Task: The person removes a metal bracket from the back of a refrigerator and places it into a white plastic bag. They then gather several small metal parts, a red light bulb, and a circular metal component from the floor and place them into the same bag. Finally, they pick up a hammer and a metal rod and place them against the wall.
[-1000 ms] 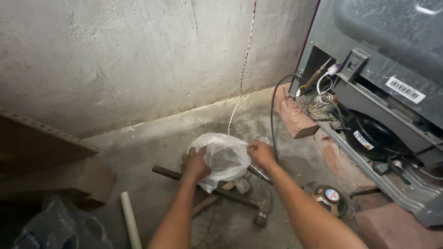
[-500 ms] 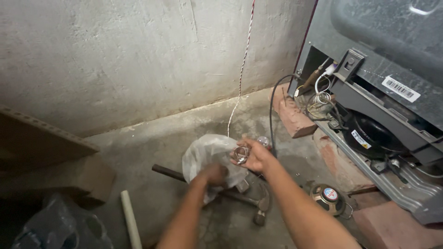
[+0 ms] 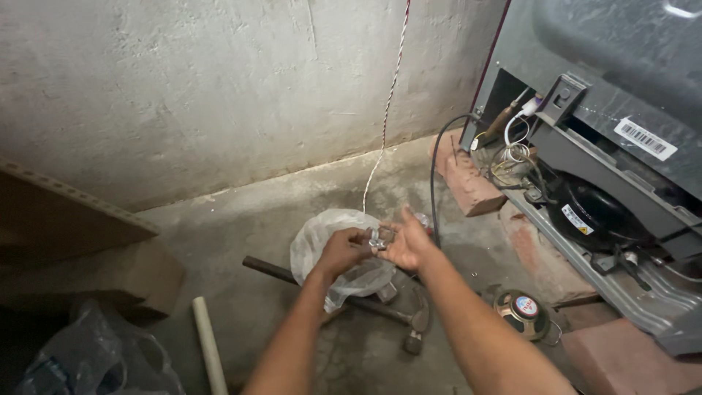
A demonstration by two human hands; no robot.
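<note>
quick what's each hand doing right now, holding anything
Left hand: fingers pinched on the small metal pieces, above the clear plastic bag.
Right hand: palm open, cupped under the same pieces, supporting them.

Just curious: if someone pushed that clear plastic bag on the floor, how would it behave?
The bag looks thin and crumpled, so it is probably floppy and light. It would likely slide or collapse rather than roll. It rests against a hammer, which may snag it.
</note>
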